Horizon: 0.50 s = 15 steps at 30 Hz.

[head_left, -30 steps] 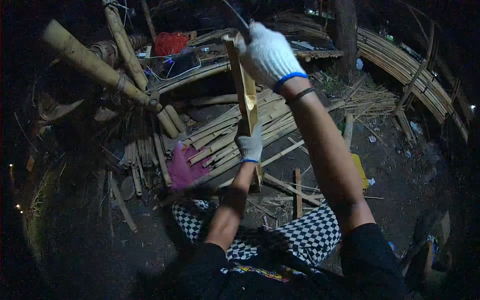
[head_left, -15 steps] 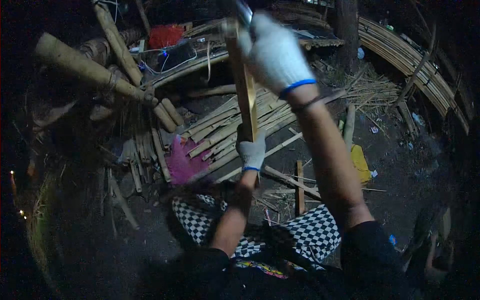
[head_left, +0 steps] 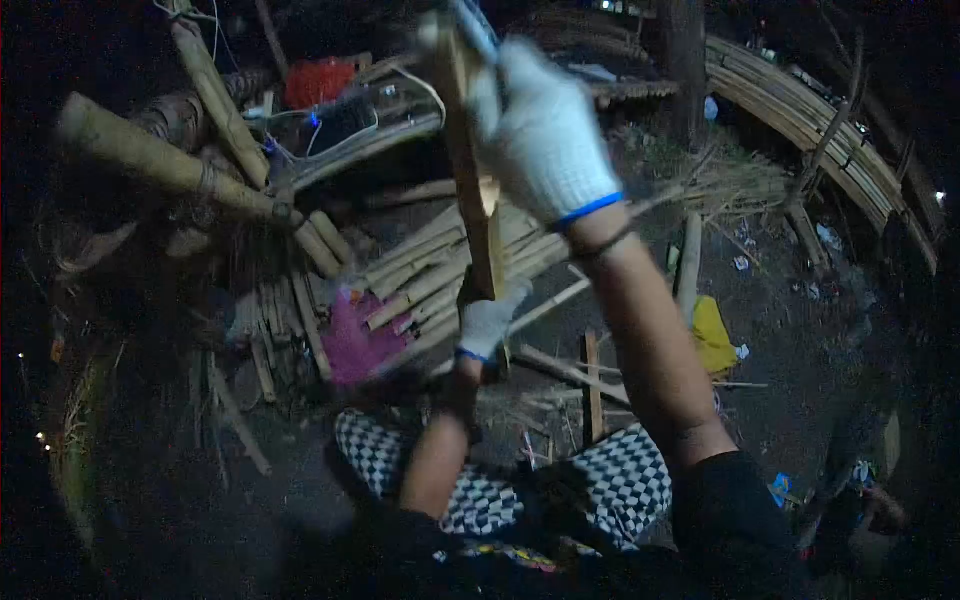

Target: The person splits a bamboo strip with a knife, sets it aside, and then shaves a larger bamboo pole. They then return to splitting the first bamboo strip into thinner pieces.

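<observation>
A long piece of split bamboo (head_left: 487, 240) stands nearly upright before me, brown on one face and pale along the cut edge. My left hand (head_left: 490, 322), in a white knit glove, is closed around its lower part. Higher up, my right hand (head_left: 555, 140), gloved in white with a blue cuff, is closed beside the bamboo's upper part. From its fist a bluish, shiny, blade-like tool (head_left: 474, 28) points up to the left; motion blurs it and its handle is hidden in the glove.
Split bamboo lengths (head_left: 420, 265) lie heaped on the ground ahead, by a pink sheet (head_left: 360, 345). A thick bamboo pole (head_left: 150, 145) juts from the left. Long strips (head_left: 800, 125) are stacked at the far right. A yellow bag (head_left: 712, 335) lies to the right.
My left hand and the bamboo's lower end have shifted slightly left and down in view. The right hand sits a little lower, still closed. The whole scene has also shifted slightly.
</observation>
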Motion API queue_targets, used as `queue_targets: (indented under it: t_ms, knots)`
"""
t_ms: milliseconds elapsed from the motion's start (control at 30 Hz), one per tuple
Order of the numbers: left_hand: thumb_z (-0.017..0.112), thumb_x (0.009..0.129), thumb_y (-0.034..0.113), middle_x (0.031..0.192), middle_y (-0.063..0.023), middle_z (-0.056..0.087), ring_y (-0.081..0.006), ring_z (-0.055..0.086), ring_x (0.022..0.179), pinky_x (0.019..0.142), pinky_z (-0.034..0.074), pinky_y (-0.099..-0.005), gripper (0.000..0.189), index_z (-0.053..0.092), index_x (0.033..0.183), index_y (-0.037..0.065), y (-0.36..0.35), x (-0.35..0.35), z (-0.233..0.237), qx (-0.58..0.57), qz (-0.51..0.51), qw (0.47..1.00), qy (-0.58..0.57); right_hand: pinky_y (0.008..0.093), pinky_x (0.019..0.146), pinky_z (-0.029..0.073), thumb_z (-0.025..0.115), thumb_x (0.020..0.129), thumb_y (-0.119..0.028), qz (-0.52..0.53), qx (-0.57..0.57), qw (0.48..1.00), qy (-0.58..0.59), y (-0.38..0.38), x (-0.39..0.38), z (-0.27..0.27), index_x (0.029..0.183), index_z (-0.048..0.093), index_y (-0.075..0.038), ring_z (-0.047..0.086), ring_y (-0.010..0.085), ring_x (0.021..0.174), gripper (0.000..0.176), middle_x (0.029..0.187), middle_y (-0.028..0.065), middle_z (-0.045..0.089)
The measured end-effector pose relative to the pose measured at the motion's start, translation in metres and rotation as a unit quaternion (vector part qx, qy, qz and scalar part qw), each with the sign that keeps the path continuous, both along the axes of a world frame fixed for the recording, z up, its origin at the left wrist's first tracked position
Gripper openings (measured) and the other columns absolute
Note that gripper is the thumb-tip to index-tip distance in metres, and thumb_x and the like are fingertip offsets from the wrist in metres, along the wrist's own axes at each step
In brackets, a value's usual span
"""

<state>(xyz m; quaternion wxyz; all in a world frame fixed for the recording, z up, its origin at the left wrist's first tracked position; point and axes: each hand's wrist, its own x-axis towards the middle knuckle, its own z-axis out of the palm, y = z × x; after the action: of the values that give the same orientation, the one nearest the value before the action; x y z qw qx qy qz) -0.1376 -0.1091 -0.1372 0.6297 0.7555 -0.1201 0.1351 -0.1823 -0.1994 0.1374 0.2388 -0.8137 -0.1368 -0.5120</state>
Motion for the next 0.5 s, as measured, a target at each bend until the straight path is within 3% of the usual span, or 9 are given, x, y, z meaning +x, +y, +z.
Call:
queue_targets:
  t_ms: [67, 100, 167, 200, 233, 300, 367, 400, 500]
  knots:
    - [0.079, 0.069, 0.027, 0.099, -0.0128, 0.063, -0.0226, 0.063, 0.085, 0.072, 0.051, -0.0346, 0.061, 0.051, 0.115, -0.001, 0.024, 0.006, -0.023, 0.054, -0.073, 0.996, -0.005, 0.0473, 0.061, 0.05, 0.05, 0.089, -0.02, 0.027, -0.003, 0.969, 0.247, 0.002, 0.027, -0.065, 0.094, 0.05, -0.001, 0.062, 0.0387, 0.068, 0.02, 0.07, 0.0241, 0.059]
    - [0.079, 0.069, 0.027, 0.099, -0.0128, 0.063, -0.0226, 0.063, 0.085, 0.072, 0.051, -0.0346, 0.061, 0.051, 0.115, -0.001, 0.029, 0.018, -0.038, 0.062, -0.076, 0.995, -0.012, 0.052, 0.069, 0.049, 0.051, 0.085, -0.024, 0.028, 0.013, 0.971, 0.236, 0.005, 0.023, -0.066, 0.093, 0.052, 0.0, 0.061, 0.0452, 0.074, 0.025, 0.078, 0.0295, 0.061]
    - [0.079, 0.069, 0.025, 0.111, -0.0138, 0.058, -0.0235, 0.057, 0.1, 0.084, 0.047, -0.0345, 0.071, 0.044, 0.124, -0.001, 0.03, 0.067, -0.032, 0.038, -0.068, 0.977, -0.197, 0.0516, 0.071, 0.049, 0.051, 0.084, -0.023, 0.047, -0.004, 0.961, 0.274, 0.01, 0.014, -0.055, 0.093, 0.052, 0.001, 0.061, 0.0449, 0.078, 0.025, 0.079, 0.0299, 0.061]
    - [0.079, 0.069, 0.025, 0.116, -0.0143, 0.056, -0.024, 0.054, 0.108, 0.091, 0.046, -0.0345, 0.076, 0.04, 0.129, 0.0, 0.042, 0.049, -0.025, 0.032, -0.061, 0.965, -0.254, 0.0507, 0.069, 0.049, 0.051, 0.086, -0.023, 0.071, -0.013, 0.962, 0.264, 0.015, 0.013, -0.058, 0.094, 0.052, 0.001, 0.059, 0.0461, 0.078, 0.025, 0.079, 0.0295, 0.06]
    - [0.078, 0.069, 0.019, 0.121, -0.0143, 0.053, -0.0233, 0.051, 0.113, 0.095, 0.042, -0.0358, 0.075, 0.04, 0.13, 0.0, 0.069, 0.044, -0.009, 0.177, -0.092, 0.955, -0.219, 0.0498, 0.066, 0.048, 0.051, 0.088, -0.024, 0.097, -0.026, 0.962, 0.256, 0.019, 0.013, -0.063, 0.095, 0.051, 0.001, 0.057, 0.0473, 0.077, 0.026, 0.08, 0.0292, 0.059]
    - [0.076, 0.069, 0.013, 0.119, -0.0136, 0.055, -0.0225, 0.052, 0.111, 0.094, 0.043, -0.0358, 0.07, 0.041, 0.128, 0.0, 0.07, 0.034, 0.036, 0.076, -0.185, 0.979, -0.051, 0.0472, 0.064, 0.049, 0.053, 0.087, -0.028, 0.141, -0.023, 0.965, 0.221, 0.026, 0.005, -0.059, 0.091, 0.051, 0.001, 0.062, 0.0416, 0.072, 0.029, 0.073, 0.0248, 0.06]
    - [0.075, 0.067, 0.011, 0.118, -0.0119, 0.056, -0.0223, 0.054, 0.107, 0.091, 0.045, -0.0349, 0.068, 0.044, 0.126, -0.001, 0.055, 0.051, -0.008, -0.134, -0.185, 0.973, -0.03, 0.0465, 0.074, 0.05, 0.058, 0.081, -0.034, 0.226, 0.138, 0.86, 0.437, 0.024, -0.009, -0.046, 0.09, 0.056, 0.007, 0.062, 0.043, 0.082, 0.042, 0.08, 0.0274, 0.063]
    - [0.072, 0.071, 0.013, 0.116, -0.0111, 0.058, -0.0219, 0.058, 0.102, 0.084, 0.047, -0.0336, 0.06, 0.046, 0.124, 0.0, 0.041, 0.045, 0.001, -0.169, -0.179, 0.966, -0.077, 0.045, 0.076, 0.049, 0.06, 0.08, -0.037, 0.222, 0.113, 0.88, 0.403, 0.021, 0.004, -0.06, 0.095, 0.053, 0.008, 0.062, 0.0427, 0.087, 0.048, 0.084, 0.0296, 0.062]
    - [0.067, 0.075, 0.015, 0.115, -0.0119, 0.06, -0.0225, 0.059, 0.101, 0.08, 0.048, -0.0324, 0.055, 0.047, 0.125, 0.003, 0.034, 0.128, -0.098, -0.071, -0.091, 0.975, -0.188, 0.045, 0.078, 0.048, 0.059, 0.081, -0.037, 0.205, 0.175, 0.898, 0.348, 0.039, 0.007, -0.081, 0.098, 0.049, 0.009, 0.06, 0.0439, 0.091, 0.05, 0.09, 0.0328, 0.06]
